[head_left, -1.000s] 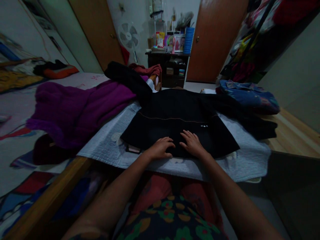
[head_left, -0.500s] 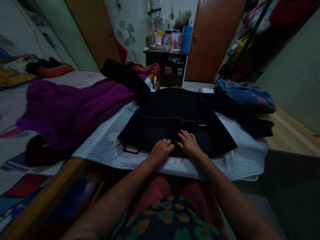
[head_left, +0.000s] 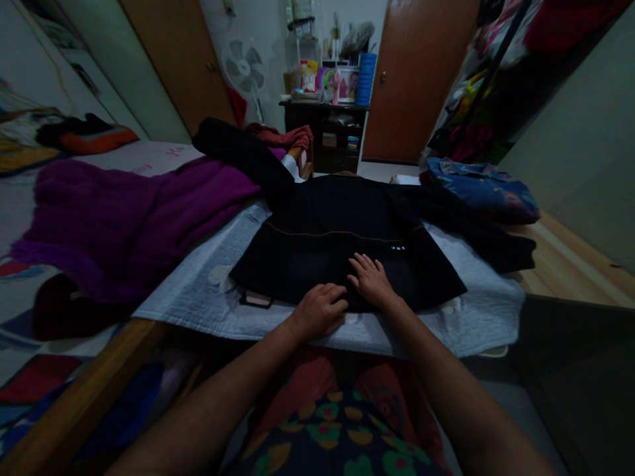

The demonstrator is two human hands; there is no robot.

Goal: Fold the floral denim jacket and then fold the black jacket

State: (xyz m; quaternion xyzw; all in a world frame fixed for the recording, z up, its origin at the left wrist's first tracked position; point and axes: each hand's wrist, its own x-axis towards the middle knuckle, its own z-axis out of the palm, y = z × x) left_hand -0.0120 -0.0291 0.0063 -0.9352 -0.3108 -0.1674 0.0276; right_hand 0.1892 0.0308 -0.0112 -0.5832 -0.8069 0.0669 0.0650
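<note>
A black jacket [head_left: 317, 225] lies spread face down, its sleeves stretched out to both sides and a tan seam line running across it. Near the right end of that line are a few small pale dots. My left hand [head_left: 321, 309] is at the middle of the hem, its fingers curled over the edge of the cloth. Just right of it, my right hand [head_left: 371, 281] rests flat on the jacket with fingers spread. Beneath the jacket is a light blue quilted cloth [head_left: 198, 291]. A phone-like flat object [head_left: 256, 299] pokes out from under the left hem.
A purple fuzzy garment [head_left: 129, 218] lies on the bed at left, partly under the jacket's sleeve. Folded denim clothing [head_left: 481, 188] sits at right. A wooden bed rail [head_left: 94, 377] runs lower left. A fan [head_left: 244, 66] and a dark cabinet [head_left: 322, 119] stand behind.
My left hand has slid slightly down toward me at the hem, fingers more curled. My right hand stays flat on the jacket. The whole view has shifted a little.
</note>
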